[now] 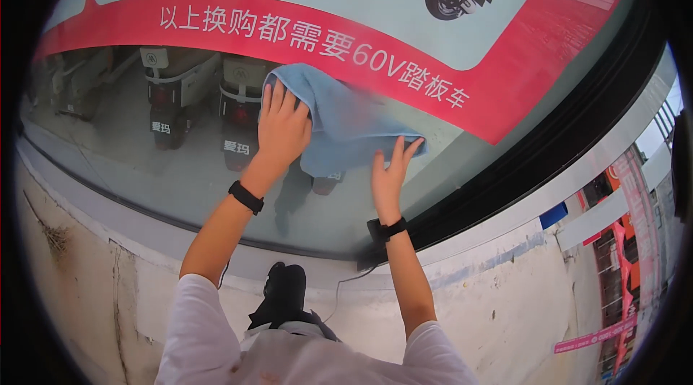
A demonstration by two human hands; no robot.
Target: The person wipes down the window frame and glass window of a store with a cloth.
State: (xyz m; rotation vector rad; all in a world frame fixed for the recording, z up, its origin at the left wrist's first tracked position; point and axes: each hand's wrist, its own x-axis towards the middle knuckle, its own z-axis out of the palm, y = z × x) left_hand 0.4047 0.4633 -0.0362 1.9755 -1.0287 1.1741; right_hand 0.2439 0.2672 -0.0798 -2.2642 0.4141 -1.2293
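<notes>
A light blue cloth (339, 125) is spread against a shop window (101, 150), with folds across its middle. At the cloth's left end, my left hand (284, 128) holds it, the fingers pointing up over its edge. Lower and to the right, my right hand (390, 174) grips the far right corner, with its fingertips at the cloth's edge. Between both hands the cloth hangs in a loose fold. A black band (246, 198) circles my left wrist, and another black band (393, 229) my right.
A red and pale poster (498, 89) with scooter pictures covers the upper glass. Behind the pane stand several scooters (167, 89). A thick black frame (520, 157) borders the window on the right. Beneath runs a stained pale wall (498, 313); a thin cable (337, 291) hangs near my right forearm.
</notes>
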